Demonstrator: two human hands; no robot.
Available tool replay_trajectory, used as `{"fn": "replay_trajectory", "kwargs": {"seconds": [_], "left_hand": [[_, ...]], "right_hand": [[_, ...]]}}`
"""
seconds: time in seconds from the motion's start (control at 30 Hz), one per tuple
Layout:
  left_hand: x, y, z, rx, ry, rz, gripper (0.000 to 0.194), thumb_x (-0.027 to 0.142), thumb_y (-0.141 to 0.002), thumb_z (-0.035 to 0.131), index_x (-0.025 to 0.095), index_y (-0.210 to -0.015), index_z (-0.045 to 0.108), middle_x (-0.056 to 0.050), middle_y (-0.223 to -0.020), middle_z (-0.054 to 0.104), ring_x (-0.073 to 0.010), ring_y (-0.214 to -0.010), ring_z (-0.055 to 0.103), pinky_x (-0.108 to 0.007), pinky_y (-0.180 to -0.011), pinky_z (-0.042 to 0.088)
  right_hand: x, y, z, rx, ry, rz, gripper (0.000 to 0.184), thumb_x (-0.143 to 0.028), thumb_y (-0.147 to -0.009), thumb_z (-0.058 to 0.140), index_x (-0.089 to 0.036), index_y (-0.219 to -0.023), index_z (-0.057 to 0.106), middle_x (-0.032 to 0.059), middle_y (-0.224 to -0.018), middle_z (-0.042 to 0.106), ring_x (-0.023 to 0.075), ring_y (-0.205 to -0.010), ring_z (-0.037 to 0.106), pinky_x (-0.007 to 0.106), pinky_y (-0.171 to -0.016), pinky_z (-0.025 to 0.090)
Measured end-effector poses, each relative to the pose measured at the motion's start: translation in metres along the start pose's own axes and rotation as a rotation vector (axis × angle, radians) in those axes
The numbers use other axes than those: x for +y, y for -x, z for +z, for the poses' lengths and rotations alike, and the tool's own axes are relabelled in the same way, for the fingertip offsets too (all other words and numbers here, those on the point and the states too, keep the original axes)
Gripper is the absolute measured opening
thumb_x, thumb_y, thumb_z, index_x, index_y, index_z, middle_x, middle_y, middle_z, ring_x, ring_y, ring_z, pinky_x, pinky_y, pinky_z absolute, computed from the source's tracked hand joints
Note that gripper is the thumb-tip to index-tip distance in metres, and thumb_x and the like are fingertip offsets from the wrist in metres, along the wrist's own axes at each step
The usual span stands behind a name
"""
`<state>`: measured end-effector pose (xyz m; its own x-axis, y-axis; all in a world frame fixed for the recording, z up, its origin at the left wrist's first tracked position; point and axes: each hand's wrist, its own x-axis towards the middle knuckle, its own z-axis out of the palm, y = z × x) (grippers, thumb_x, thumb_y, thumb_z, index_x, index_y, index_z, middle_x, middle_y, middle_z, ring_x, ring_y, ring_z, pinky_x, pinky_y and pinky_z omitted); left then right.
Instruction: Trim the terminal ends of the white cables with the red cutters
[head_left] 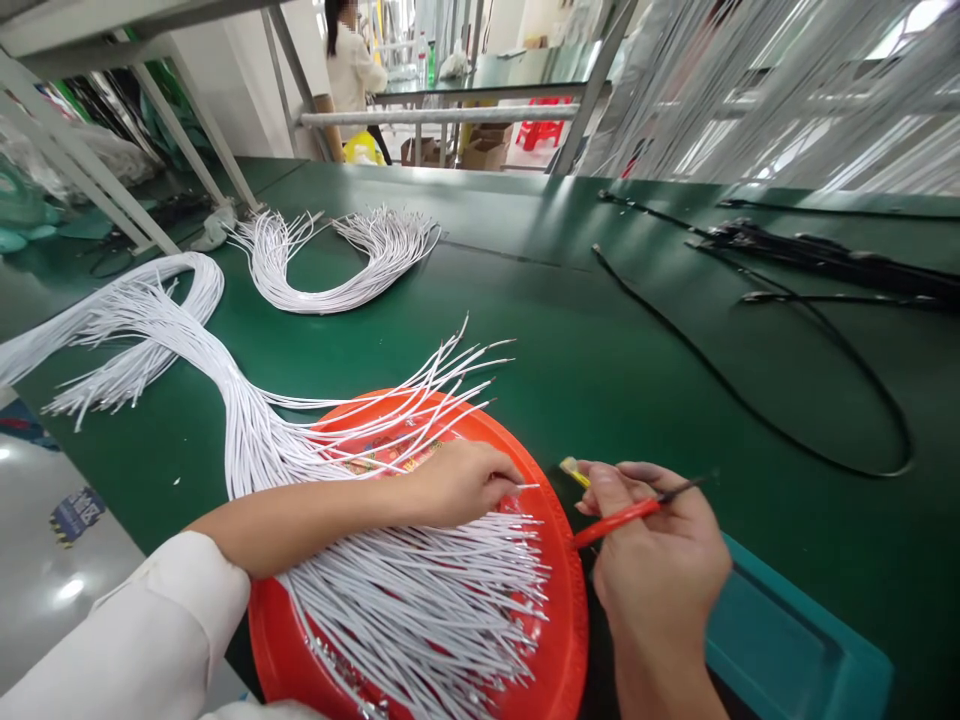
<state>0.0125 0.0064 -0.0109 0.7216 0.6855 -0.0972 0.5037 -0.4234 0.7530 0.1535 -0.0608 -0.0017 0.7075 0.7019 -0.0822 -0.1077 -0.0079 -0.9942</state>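
Note:
My left hand point(469, 485) is closed in a pinch on the end of one white wire point(529, 487), above the red round tray point(564, 560). Beneath my left forearm a thick bundle of white wires point(420, 600) lies across the tray, with loose ends pointing right. My right hand point(660, 550) is closed around a slim red-handled tool point(619, 522) with a thin dark tip. Between its thumb and fingers a small yellow piece point(576, 474) with a pale end sticks out toward the left hand. What exactly these two pieces are, I cannot tell.
More white wire bundles point(322, 295) lie at the back left of the green table point(525, 330). Black cables point(750, 400) are on the right. A teal tray point(795, 640) sits beside my right wrist. Metal frame posts point(592, 90) stand behind; a person point(352, 75) is beyond.

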Motion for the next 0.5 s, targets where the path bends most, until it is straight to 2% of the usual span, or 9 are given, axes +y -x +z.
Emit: {"fn": "replay_trajectory", "kwargs": {"seconds": [0.1, 0.2, 0.37, 0.5], "left_hand": [[0.002, 0.0, -0.003, 0.067, 0.25, -0.129, 0.024, 0.027, -0.082, 0.053, 0.015, -0.095, 0.068, -0.002, -0.071, 0.067, -0.0086, -0.059, 0.056, -0.02, -0.059, 0.044], [0.005, 0.001, -0.005, 0.094, 0.381, -0.17, 0.027, 0.027, -0.08, 0.054, 0.011, -0.098, 0.067, -0.002, -0.068, 0.065, -0.0071, -0.054, 0.052, -0.019, -0.055, 0.043], [0.009, 0.004, -0.009, 0.098, 0.26, -0.103, 0.023, 0.023, -0.08, 0.051, 0.012, -0.088, 0.07, -0.002, -0.066, 0.066, -0.0076, -0.056, 0.052, -0.018, -0.055, 0.04], [0.012, 0.007, -0.009, 0.107, 0.129, -0.039, 0.023, 0.018, -0.08, 0.048, 0.014, -0.083, 0.071, -0.003, -0.072, 0.068, -0.0103, -0.066, 0.057, -0.02, -0.062, 0.042]], "right_hand": [[0.005, 0.0, -0.001, -0.095, 0.059, 0.054, 0.032, -0.035, -0.063, 0.077, -0.019, -0.081, 0.055, 0.0006, -0.072, 0.066, 0.0116, -0.062, 0.059, 0.023, -0.056, 0.047], [0.006, 0.002, -0.001, -0.164, 0.113, 0.069, 0.031, -0.037, -0.064, 0.075, -0.018, -0.079, 0.056, 0.0036, -0.076, 0.067, 0.0151, -0.067, 0.062, 0.027, -0.062, 0.049], [0.006, 0.007, 0.002, -0.172, 0.156, 0.002, 0.03, -0.037, -0.065, 0.073, -0.018, -0.08, 0.056, 0.0053, -0.078, 0.067, 0.0174, -0.07, 0.063, 0.031, -0.067, 0.051], [0.012, 0.009, 0.001, -0.224, 0.242, -0.077, 0.026, -0.035, -0.067, 0.072, -0.019, -0.082, 0.057, 0.0034, -0.077, 0.066, 0.016, -0.068, 0.062, 0.029, -0.064, 0.05]]}}
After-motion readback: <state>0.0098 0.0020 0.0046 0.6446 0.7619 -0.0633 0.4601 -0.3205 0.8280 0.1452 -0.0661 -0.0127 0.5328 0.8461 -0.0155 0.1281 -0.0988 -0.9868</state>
